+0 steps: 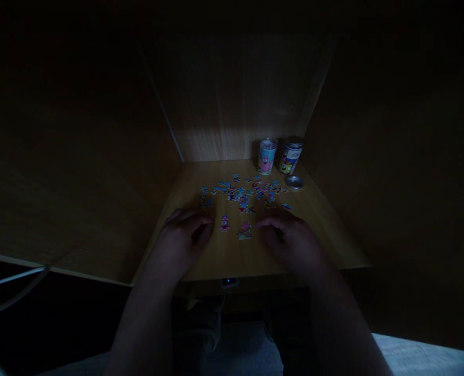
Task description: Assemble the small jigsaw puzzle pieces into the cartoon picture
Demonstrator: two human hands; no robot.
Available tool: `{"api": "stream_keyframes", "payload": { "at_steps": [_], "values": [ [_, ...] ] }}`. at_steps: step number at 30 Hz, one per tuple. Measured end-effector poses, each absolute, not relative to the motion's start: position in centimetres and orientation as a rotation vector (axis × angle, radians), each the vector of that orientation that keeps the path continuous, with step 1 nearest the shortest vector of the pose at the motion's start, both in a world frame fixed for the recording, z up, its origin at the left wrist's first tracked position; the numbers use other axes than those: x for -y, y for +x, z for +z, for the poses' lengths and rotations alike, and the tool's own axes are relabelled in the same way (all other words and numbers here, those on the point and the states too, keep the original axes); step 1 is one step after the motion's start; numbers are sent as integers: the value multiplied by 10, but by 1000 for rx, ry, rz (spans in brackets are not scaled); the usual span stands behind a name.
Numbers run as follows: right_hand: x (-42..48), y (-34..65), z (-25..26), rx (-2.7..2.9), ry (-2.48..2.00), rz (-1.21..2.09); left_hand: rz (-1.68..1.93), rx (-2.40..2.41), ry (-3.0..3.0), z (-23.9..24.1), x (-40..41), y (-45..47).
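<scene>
Puzzle pieces (224, 224) between right hand (290, 237), forefinger and thumb parted, and left hand (183, 233), curled, grip unclear.

left hand (182, 232): fingers (201, 221) curled inward | right hand (290, 234): index extended inward | both forearms (150, 308) angled forward

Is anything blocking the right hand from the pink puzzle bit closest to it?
Nothing I can see: only a little wooden tabletop lies between the right hand and that pink puzzle bit. The scattered pieces lie farther back.
</scene>
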State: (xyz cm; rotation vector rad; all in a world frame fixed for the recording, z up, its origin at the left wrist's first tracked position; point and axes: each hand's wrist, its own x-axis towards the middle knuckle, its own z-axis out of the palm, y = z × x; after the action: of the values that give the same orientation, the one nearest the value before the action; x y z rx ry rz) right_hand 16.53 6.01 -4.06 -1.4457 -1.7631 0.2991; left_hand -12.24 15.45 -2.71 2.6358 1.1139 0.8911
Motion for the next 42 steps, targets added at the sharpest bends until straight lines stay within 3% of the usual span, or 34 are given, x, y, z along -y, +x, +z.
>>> {"api": "stream_keyframes", "payload": {
  "at_steps": [23, 33, 42],
  "values": [
    [-67, 158, -40, 1795, -1498, 206, 909, -1141, 2674, -27, -153, -111],
    [-67, 158, -39, 1804, -1487, 193, 746, -1161, 2734, -30, -159, -99],
    [-68, 157, -37, 1802, -1493, 221, 863, -1097, 2675, -24, -158, -101]
  ]
}}
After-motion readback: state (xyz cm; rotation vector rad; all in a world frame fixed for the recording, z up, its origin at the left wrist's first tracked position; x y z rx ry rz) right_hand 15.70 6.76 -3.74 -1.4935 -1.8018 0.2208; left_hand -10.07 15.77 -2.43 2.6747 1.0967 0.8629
